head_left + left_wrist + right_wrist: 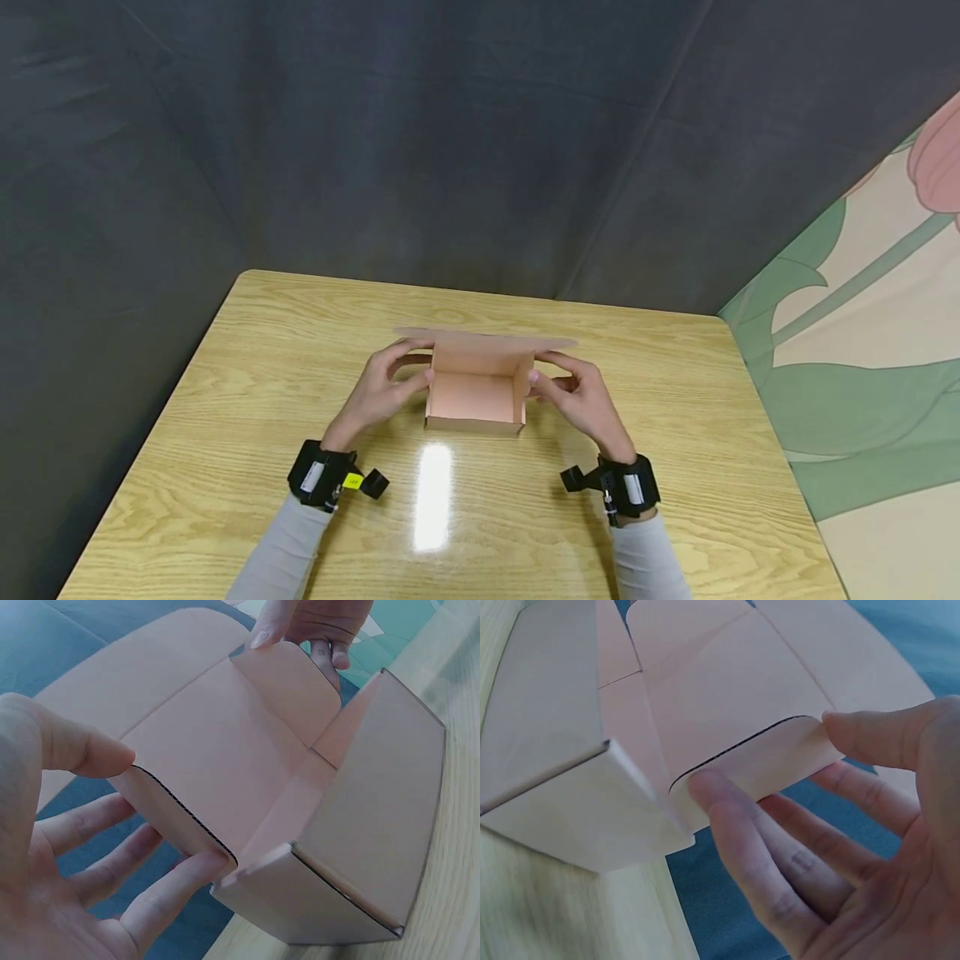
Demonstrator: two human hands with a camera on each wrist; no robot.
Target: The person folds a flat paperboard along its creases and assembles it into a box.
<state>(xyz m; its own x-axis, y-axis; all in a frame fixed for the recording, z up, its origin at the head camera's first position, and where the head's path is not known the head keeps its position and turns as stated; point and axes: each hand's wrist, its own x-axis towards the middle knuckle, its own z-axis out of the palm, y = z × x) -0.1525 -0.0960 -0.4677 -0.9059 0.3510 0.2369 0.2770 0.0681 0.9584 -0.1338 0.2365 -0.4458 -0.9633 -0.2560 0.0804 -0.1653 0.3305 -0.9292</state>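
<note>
A small pinkish cardboard box (pixel 476 423) stands on the table with its lid raised at the back. Inside, its bottom is bare. At the box's left, my left hand (pixel 380 387) grips the lid's side flap (pixel 169 816), with fingers on both sides of the cardboard. On the right, my right hand (pixel 583 398) holds the opposite side flap (pixel 772 761) in much the same way, one fingertip at its outer corner. The lid's long front flap (pixel 142 671) sticks out beyond both hands. The low front wall (pixel 367 802) faces me.
The wood-grain table (pixel 300 333) ends at a far edge behind the box. A dark cloth (pixel 450 167) hangs past that edge. To the right is a floral-patterned surface (pixel 862 417). Each wrist wears a black camera strap (pixel 322 477).
</note>
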